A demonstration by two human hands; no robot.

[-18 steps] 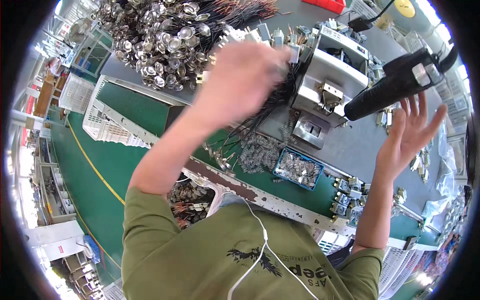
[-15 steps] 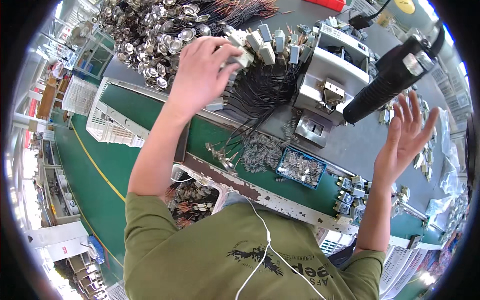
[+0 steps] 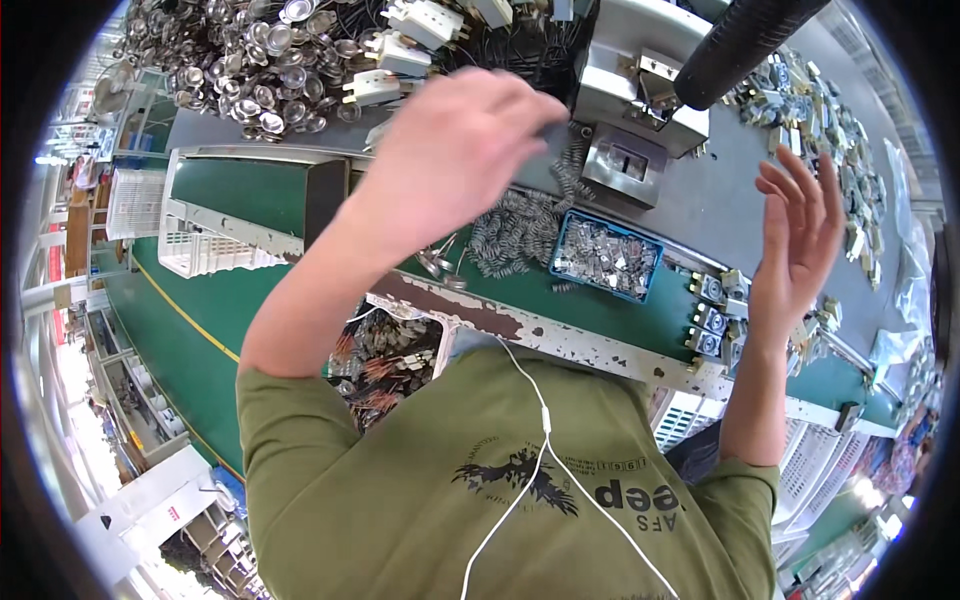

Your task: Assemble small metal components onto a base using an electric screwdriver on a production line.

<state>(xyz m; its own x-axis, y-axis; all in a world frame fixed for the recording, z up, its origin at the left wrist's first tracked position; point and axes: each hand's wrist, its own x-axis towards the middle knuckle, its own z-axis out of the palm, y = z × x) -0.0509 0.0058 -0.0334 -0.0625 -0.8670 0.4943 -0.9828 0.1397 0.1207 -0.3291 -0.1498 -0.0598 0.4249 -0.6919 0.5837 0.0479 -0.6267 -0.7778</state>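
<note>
My left hand (image 3: 465, 165) is raised over the front of the bench, with its fingers pinched on a small grey block (image 3: 550, 140), blurred and mostly hidden by the hand. Just behind it lie white plug-like blocks (image 3: 425, 22) with black wires. A heap of loose springs (image 3: 515, 232) is below and right of that hand. Near the right side, my right hand (image 3: 798, 235) hovers palm up with fingers stretched out and nothing in it. Between the hands stands a metal bench press (image 3: 635, 85), with a steel block (image 3: 625, 165) at its foot.
A blue tray (image 3: 655, 268) of small metal pieces sits beside the springs. Round metal cups (image 3: 275, 70) are heaped at the far left. A thick black tube (image 3: 745, 50) slants over the press. Square parts (image 3: 708, 320) stand in front of my right hand; more parts (image 3: 800, 110) lie behind.
My left hand has moved right, away from the white blocks, carrying the grey block. My right hand stays open. The whole view has tilted toward the bench's near side.
</note>
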